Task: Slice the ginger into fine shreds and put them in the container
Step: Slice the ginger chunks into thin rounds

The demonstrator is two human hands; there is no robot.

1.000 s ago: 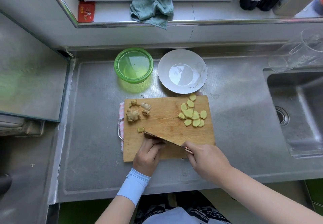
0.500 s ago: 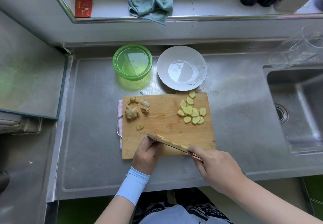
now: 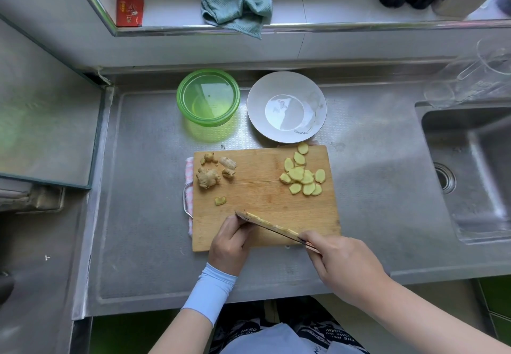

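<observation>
While right hand [image 3: 343, 265] grips knife [image 3: 272, 226], left hand [image 3: 229, 245] curled alongside

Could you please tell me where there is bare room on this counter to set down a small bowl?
Bare counter lies between the cutting board and the sink, and left of the board. Crowded: behind the board, with green container and plate; its near edge, with left hand, right hand and knife.
</observation>
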